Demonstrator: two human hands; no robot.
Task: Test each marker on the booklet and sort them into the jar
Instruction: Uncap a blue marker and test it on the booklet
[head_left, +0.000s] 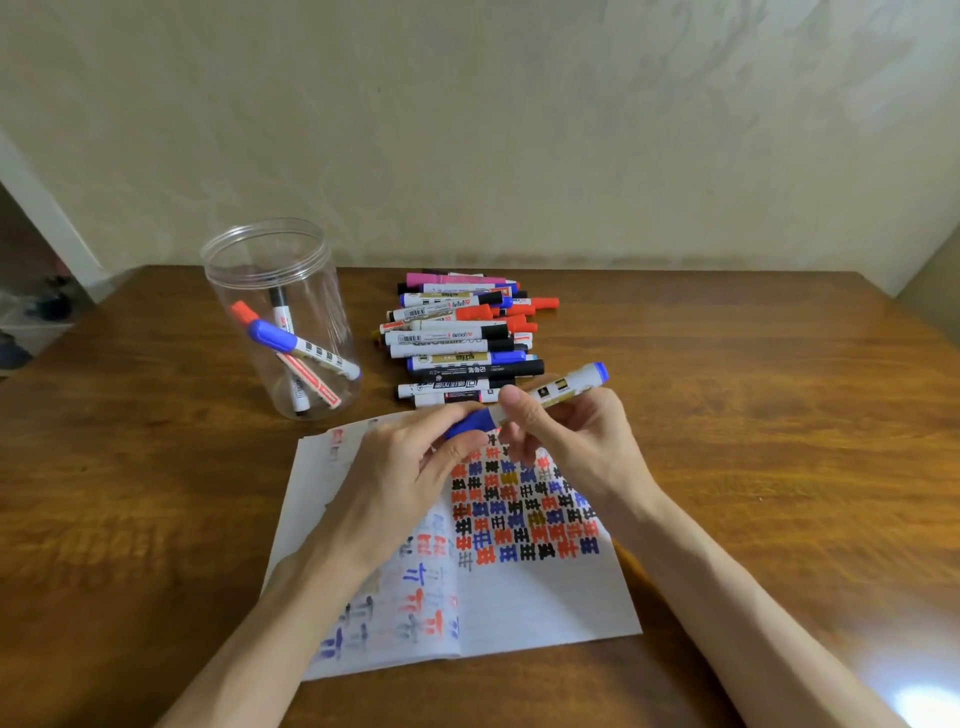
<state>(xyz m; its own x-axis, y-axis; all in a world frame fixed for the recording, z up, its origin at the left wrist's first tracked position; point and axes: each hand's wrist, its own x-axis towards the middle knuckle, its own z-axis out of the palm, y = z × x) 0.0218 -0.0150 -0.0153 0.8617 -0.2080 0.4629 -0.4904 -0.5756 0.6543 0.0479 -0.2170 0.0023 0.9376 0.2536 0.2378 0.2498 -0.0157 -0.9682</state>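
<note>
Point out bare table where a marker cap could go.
Bare wood right of the marker pile and booklet, out to the table edge; also left of the jar. Crowded between jar, pile and booklet.

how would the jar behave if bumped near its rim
Probably light: the jar looks like thin clear plastic holding only a few markers. It stands tall and upright, so a high bump might tip it. On the smooth table it may slide.
</note>
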